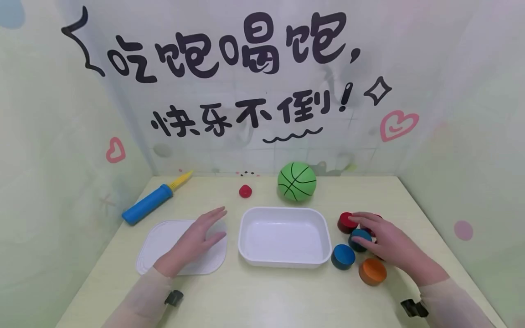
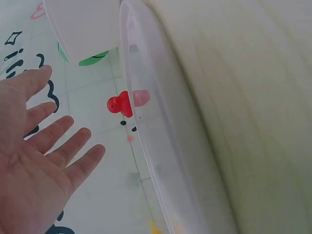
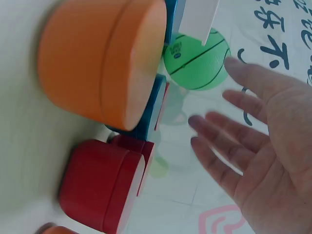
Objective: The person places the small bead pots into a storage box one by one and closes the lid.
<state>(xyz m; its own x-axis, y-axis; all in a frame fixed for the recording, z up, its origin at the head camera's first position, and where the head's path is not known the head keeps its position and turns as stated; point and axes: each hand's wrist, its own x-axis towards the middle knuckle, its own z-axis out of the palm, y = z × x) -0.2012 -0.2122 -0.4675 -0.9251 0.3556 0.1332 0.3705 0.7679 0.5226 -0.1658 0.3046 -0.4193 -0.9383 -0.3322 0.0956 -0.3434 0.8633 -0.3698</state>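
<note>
Presently, the left hand hangs over the white lid at left of centre in the head view, its fingers extended and thumb apart. The left wrist view shows a gap between hand and lid.

The right hand is over the canisters at lower right of the head view, its fingers apart and slightly bent; the right wrist view shows a gap there too. This cluster includes a red canister by the fingertips, a teal-blue canister beneath the thumb, a brighter blue canister and an orange canister nearest the frame's bottom; others are partly hidden by the hand.

The white tub stands mid-frame, with a red rubber duck and a green toy basketball beyond it. A blue hand pump with a yellow nozzle lies at left, slanting up toward the wall, which bears black Chinese lettering.
</note>
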